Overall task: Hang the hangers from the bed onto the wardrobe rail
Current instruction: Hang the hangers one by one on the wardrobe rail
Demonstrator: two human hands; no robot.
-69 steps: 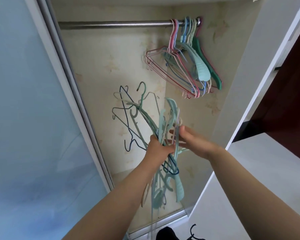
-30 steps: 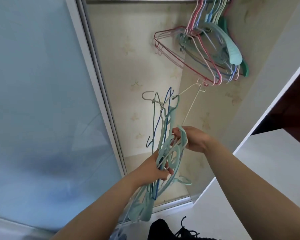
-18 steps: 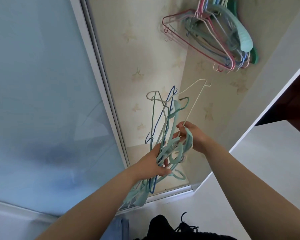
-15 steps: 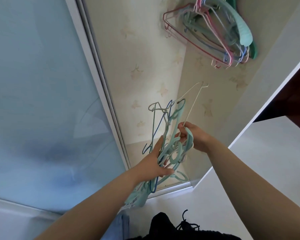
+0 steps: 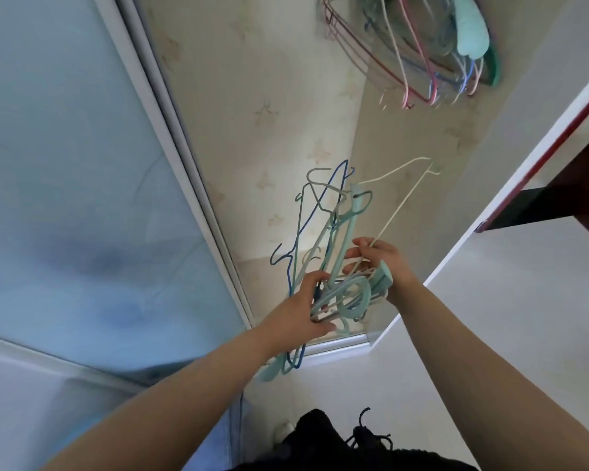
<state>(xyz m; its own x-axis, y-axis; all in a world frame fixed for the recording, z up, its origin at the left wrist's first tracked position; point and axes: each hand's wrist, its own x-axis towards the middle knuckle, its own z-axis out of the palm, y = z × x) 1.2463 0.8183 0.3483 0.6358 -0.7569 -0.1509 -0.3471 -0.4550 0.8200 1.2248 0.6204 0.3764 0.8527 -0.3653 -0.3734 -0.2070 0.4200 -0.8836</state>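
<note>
Head view: the left hand (image 5: 298,309) is clamped around a tangled bundle of hangers (image 5: 327,246), mint and blue, held before the open wardrobe. The right hand (image 5: 380,263) pinches a cream wire hanger (image 5: 402,202) sticking up from that bundle. More hung hangers (image 5: 422,52) cluster at the top right.

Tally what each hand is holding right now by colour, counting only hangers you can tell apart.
Cream wire hanger, pinched by the right hand: 1
Dark blue wire hanger, in the bunch gripped by the left hand: 1
Teal hangers, same bunch: too tangled to count exactly, several
Total: 2 distinct, plus the teal ones.
</note>
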